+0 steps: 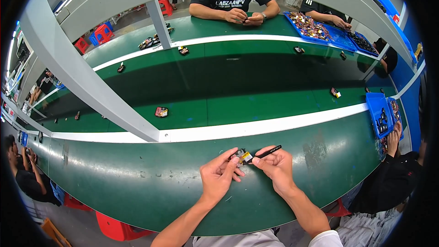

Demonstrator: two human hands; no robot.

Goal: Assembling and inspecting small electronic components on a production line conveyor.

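Above the near green work surface, my left hand (216, 177) pinches a small electronic part (246, 157) with a yellow and white label and a dark body. My right hand (280, 170) closes around a slim black pen-like tool (269, 151), tilted up to the right. The tool's lower end meets or lies very near the labelled part; fingers hide the exact contact. Both hands are close together, with the part between them.
A green workbench (137, 174) lies under my forearms, and a white rail (265, 115) borders the conveyor belt (219, 105). Several small parts, including a reddish one (161, 111), lie on the belt. Blue trays (379, 114) stand right; co-workers sit around. A grey post (100, 91) rises left.
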